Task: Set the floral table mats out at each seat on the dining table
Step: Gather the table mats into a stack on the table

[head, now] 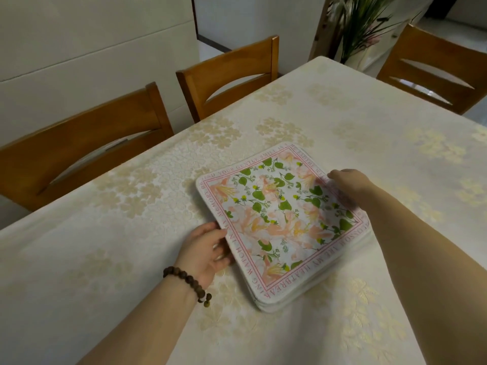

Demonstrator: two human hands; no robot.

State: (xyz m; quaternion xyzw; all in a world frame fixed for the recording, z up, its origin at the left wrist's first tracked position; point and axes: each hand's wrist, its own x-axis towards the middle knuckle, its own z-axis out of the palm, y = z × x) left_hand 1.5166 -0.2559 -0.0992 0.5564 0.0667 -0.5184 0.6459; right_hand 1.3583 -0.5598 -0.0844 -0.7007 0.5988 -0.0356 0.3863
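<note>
Floral table mats [279, 214] lie in a neat square stack near the middle of the bench [105, 259], turned so that one corner points toward the viewer. The top mat shows pink and peach blossoms with green leaves on white, inside a pink border line with lettering along the rim.

The left grip [208, 251] is at the stack's near-left edge, its fingers curled around that edge and holding it. A bracelet of dark wooden beads [188, 281] sits on that wrist. The right grip [347, 183] lies on the far-right edge of the stack, seen from the back and slightly blurred; whether its fingers pinch the mat or only rest on it cannot be told.

A cream tablecloth with pale gold flower patterns covers the bench. Two wooden chairs [79, 154] [229, 75] stand along its left side and a third [434, 72] at the far right. A leafy green plant [361, 25] stands beyond the far end.
</note>
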